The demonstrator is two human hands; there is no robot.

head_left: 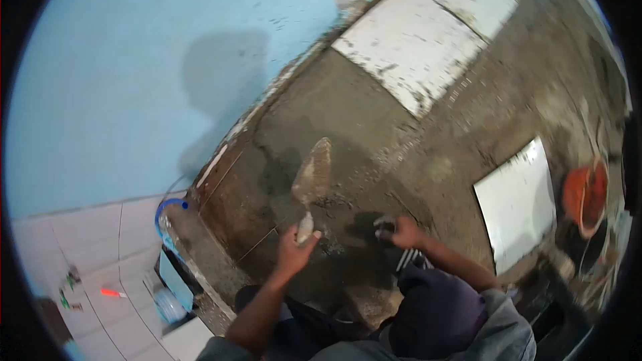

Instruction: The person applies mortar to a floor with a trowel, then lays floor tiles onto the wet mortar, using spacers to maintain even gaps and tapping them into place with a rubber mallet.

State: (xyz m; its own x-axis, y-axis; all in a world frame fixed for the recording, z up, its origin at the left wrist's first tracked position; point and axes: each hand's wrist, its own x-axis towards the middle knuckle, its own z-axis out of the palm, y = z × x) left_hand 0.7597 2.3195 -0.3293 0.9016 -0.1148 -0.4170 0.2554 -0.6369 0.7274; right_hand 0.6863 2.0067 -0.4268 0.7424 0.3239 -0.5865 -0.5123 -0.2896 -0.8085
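My left hand (297, 249) is closed round the pale handle of a mortar-smeared trowel (313, 172). The pointed blade faces away from me, above the wet grey mortar bed (321, 103). To the right, my right hand (401, 232) hovers over the floor with its fingers bent and apart. Their tips look grey, as if coated, and I see nothing held between them. White tiles (414, 47) lie in a row beyond the mortar, smudged with cement.
A loose white tile (518, 204) lies at the right beside an orange bucket (585, 197). A light-blue wall (134, 93) borders the left. Lower left, pale floor tiles (100, 254) hold an orange-handled tool (112, 293) and a clear plastic container (169, 306). A blue hose (160, 217) curls at the ledge.
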